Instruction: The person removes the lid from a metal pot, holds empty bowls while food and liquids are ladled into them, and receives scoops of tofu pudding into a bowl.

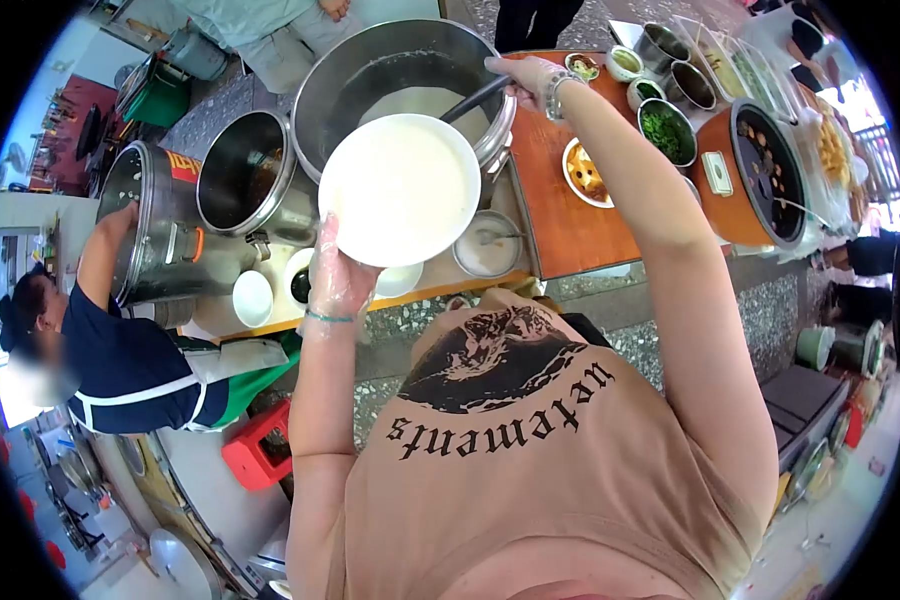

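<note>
A white bowl (400, 190) full of milky white liquid rests in my left hand (343, 275), which wears a clear plastic glove and grips the bowl's lower rim. Behind it stands a large steel pot (320, 90) with more of the white liquid inside. My right hand (535, 82), also in a clear glove, is closed around the dark handle of a ladle (475, 98). The handle slants down over the pot; the bowl hides its lower end.
A second steel pot (210, 185) and a tall lidded container stand at left beside a co-worker (135, 350) in dark blue. Below are a white bowl (253, 298) and a steel bowl (487, 262). Greens (663, 130) and an orange pot (715, 205) are at right.
</note>
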`<state>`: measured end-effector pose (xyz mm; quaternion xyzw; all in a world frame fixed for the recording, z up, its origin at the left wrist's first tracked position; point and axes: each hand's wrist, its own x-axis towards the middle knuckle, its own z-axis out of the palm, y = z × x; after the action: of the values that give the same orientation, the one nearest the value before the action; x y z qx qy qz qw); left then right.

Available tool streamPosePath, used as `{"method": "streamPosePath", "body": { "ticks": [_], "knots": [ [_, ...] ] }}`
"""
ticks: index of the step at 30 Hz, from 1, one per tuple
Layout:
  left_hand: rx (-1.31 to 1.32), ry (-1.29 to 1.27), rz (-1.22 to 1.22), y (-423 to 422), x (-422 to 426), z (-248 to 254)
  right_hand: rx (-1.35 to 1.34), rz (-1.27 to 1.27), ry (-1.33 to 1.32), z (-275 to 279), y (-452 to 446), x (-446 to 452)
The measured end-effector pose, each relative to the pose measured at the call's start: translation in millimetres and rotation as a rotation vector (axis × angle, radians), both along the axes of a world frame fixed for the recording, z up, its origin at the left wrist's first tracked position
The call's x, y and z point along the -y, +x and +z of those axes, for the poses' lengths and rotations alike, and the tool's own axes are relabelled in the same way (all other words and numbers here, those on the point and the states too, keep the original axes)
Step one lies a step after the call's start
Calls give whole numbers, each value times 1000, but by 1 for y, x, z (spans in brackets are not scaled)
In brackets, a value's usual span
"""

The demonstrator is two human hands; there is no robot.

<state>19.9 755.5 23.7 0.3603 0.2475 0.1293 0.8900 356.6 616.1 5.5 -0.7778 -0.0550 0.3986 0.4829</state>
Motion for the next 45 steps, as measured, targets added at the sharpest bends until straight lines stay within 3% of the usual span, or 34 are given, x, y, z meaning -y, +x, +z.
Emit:
{"method": "streamPosePath", "body": {
  "ticks": [2, 4, 9, 14, 18, 20, 22, 25, 36, 45],
  "knots": [
    [0, 20, 14, 3, 18, 3, -52, 6, 87, -11, 9, 7],
    [-8, 6, 31, 6, 31, 2, -16, -135, 277, -18, 8, 16],
    [-76, -22, 74, 22, 68, 4, -30, -361, 470, -16, 6, 87],
    [16, -45, 15, 34, 81, -17, 68, -842, 414, -116, -35, 206],
    [19, -99, 51, 47, 96, -22, -234, -937, 248, -178, -54, 259],
    [-8, 2, 20, 51, 96, -27, -633, -1117, 463, -197, -55, 263],
    [-31, -21, 20, 55, 98, -29, -719, -1050, 555, -208, -48, 264],
    [-57, -4, 8, 60, 102, -31, -709, -791, 962, -222, -36, 258],
    [-22, -53, -59, 73, 112, -43, -768, -805, 904, -212, 11, 216],
    [-30, -139, -15, 100, 128, -48, -750, -652, 961, -225, 59, 165]
  ]
}}
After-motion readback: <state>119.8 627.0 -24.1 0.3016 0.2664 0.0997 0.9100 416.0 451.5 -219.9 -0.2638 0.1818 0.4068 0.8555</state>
